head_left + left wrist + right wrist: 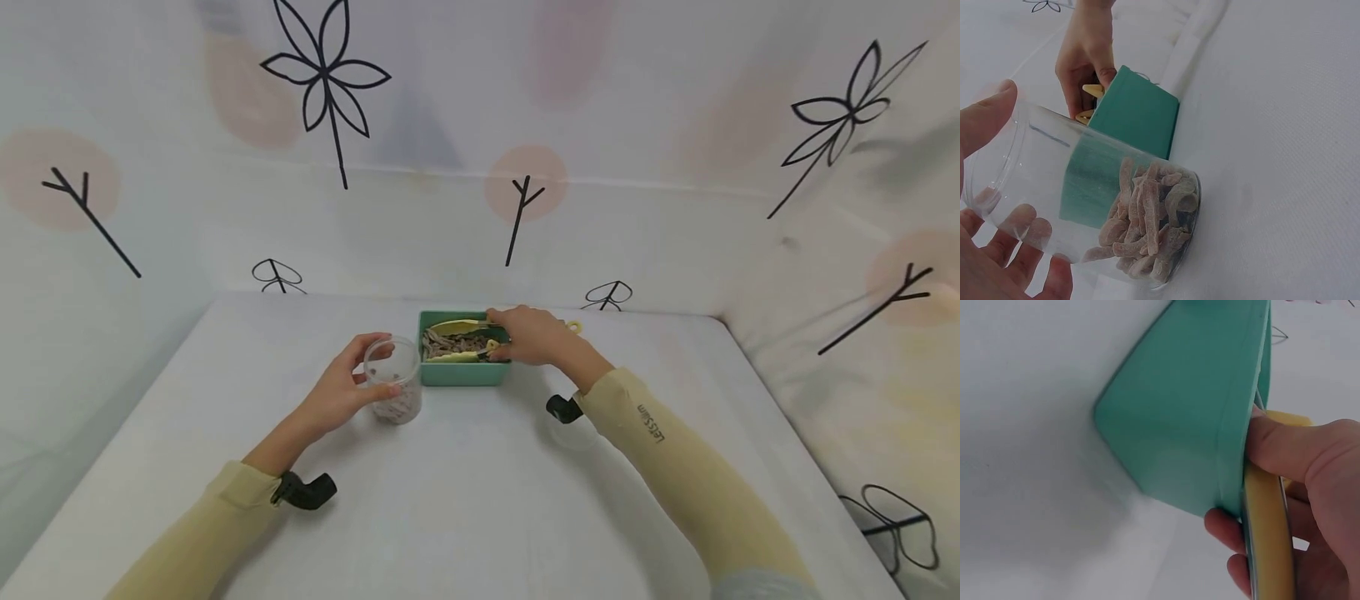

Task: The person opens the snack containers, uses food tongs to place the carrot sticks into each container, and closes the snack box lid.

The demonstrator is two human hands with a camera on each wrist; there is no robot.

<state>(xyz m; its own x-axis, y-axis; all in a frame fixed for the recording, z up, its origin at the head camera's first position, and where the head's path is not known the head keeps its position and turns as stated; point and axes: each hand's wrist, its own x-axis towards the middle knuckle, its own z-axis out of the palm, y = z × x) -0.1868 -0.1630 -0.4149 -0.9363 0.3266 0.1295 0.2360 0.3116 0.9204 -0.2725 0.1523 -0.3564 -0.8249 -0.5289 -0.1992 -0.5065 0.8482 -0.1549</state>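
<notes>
My left hand (335, 393) grips a clear plastic jar (400, 392), fingers on one side and thumb on the other. Pale brown dried strips (1147, 219) lie heaped at the bottom of the jar, whose top has no lid on it. My right hand (534, 335) holds yellow tongs (1269, 531) at the right end of a green rectangular box (463, 375). Inside the box, more strips (453, 343) lie between the two spread arms of the tongs. The right thumb and fingers are beside the box rim. The jar stands close to the box's left front corner.
A clear round lid (576, 437) lies on the white table (465, 500), below the right wrist. Behind the table hangs a pale cloth backdrop (420, 233) with plant drawings. Each wrist carries a small black camera (307, 492).
</notes>
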